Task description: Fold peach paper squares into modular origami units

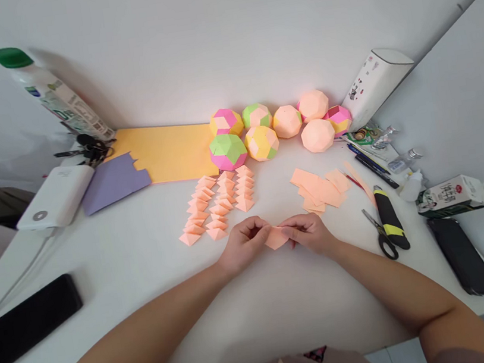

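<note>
Between my two hands is a small piece of peach paper, partly folded by the look of its pointed lower edge. My left hand pinches its left side between thumb and fingers. The right side is pinched by my right hand; the fingers cover the paper's upper corners. Just beyond my left hand, folded peach paper units lie in three overlapping rows. Flat peach paper pieces are piled loosely beyond my right hand.
Several multicoloured paper balls stand along the wall, beside yellow paper and purple paper. To the right lie scissors, a cutter, pens, a milk carton and a black phone. A white power bank is left.
</note>
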{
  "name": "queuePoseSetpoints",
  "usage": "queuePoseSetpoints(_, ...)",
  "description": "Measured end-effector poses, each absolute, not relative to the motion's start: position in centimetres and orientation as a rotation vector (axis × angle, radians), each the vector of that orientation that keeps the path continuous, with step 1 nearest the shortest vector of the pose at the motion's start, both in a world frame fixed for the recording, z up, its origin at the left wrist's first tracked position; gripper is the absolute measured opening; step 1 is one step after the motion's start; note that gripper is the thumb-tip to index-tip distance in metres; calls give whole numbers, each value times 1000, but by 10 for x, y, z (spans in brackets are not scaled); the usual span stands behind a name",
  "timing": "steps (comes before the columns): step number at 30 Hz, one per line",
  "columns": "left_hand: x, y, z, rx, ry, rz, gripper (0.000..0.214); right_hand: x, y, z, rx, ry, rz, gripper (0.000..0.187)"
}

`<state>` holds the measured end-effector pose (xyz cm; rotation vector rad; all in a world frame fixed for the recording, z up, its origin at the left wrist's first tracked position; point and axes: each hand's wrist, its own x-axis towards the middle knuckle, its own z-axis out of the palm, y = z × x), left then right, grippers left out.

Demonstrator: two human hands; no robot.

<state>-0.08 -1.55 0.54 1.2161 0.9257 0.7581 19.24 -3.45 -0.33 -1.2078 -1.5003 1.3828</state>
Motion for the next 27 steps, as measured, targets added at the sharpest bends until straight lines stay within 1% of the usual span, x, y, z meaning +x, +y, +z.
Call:
queuePoseSetpoints(4,-2,-15,6,1199,960,798,19,192,-34,-3,-1227,-1480,1392,20)
queuePoseSetpoints(10,1,-18,6,1240,982,661,18,191,-35,-5,-1218,-1482,1427,21)
queuePoseSetpoints(15,2,-19,8,1212,999,713,16,191,-35,-2,-1235,-1439,1426,21)
queuePoseSetpoints(21,3,-19,8,1278,963,620,15,189,-37,-2,-1234,-1505,1411,21)
queuePoseSetpoints(27,4,-19,6,1259,1033,652,12,189,-38,1,-1240,-1485,1380,18)
